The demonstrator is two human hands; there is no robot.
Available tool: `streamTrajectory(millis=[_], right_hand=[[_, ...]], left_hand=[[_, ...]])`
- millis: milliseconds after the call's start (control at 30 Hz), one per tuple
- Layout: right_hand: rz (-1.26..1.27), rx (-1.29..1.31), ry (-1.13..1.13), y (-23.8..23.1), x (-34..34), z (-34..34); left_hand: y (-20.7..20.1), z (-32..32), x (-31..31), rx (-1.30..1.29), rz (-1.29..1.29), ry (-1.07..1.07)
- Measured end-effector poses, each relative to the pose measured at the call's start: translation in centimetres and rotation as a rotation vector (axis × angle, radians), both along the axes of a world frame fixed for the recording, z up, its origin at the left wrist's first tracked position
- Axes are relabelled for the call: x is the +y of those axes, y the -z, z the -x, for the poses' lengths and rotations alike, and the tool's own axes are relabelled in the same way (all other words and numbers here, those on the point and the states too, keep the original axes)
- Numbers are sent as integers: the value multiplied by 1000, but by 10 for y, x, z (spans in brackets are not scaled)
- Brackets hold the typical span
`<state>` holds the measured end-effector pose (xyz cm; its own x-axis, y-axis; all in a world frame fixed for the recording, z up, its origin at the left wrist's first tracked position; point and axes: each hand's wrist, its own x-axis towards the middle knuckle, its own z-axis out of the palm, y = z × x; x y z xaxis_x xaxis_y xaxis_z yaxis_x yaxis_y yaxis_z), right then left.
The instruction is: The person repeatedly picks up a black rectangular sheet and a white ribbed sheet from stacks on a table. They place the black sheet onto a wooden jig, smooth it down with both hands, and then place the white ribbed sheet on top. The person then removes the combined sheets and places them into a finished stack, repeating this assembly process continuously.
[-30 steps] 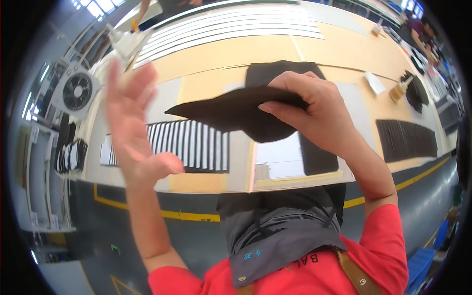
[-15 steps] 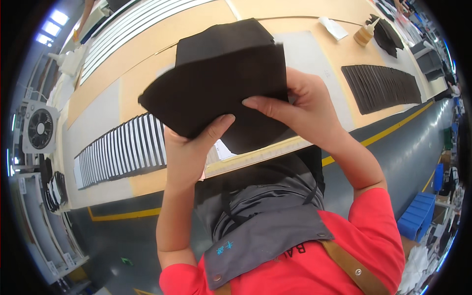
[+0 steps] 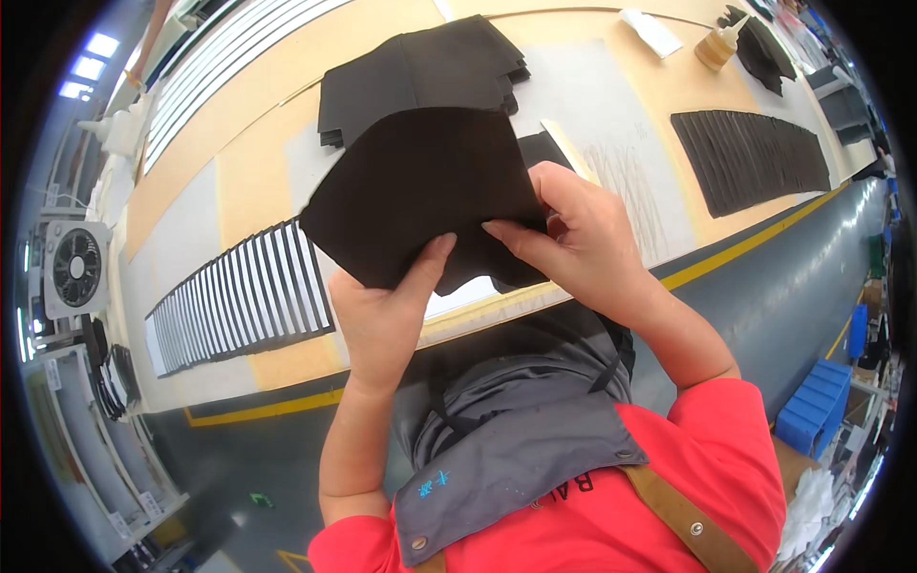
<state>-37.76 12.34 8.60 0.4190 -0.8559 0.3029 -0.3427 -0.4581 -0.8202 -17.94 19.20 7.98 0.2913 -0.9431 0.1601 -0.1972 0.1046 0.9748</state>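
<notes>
Between my two hands is a black flexible sheet, like leather or fabric (image 3: 420, 186), held up over the near edge of the worktable. My left hand (image 3: 377, 310) pinches its lower edge, thumb on top and fingers hidden underneath. At the lower right edge my right hand (image 3: 585, 239) is closed on the same sheet, its thumb pressed near the left thumb. Behind the sheet lies a stack of black cut pieces (image 3: 411, 72) with uneven edges. Part of another black piece (image 3: 543, 151) and a pale strip (image 3: 570, 151) show beside my right hand.
Overlapping black-and-white strips (image 3: 239, 304) lie on the table's left, a row of dark pieces (image 3: 750, 162) on its right. A bottle of amber liquid (image 3: 714, 48) and a folded white sheet (image 3: 651, 33) are farther back. A fan (image 3: 76, 267) stands left; blue crates (image 3: 812, 409) sit right.
The held sheet has come lower and nearer, away from the stack, which now shows more fully behind it. The black piece and pale strip by my right hand have come into view.
</notes>
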Motion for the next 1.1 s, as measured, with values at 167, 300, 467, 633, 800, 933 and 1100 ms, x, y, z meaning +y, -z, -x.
streamTrajectory(millis=[167, 300, 467, 633, 800, 933, 1100], right_hand=[[-293, -134, -51, 7, -8, 11], [100, 257, -148, 38, -26, 63], [349, 741, -239, 75, -8, 69], [367, 828, -249, 89, -3, 68], [395, 820, -232, 96, -2, 70], [396, 808, -228, 97, -2, 70], [386, 800, -219, 98, -1, 70]], left_hand=[[0, -3, -8, 187, -23, -76], [6, -49, -4, 358, -181, -112], [22, -79, 8, 396, -406, -113], [29, -72, 5, 415, -482, -79], [36, -65, 0, 426, -538, -24], [39, -60, -6, 417, -589, -5], [45, -54, -10, 452, -609, 22]])
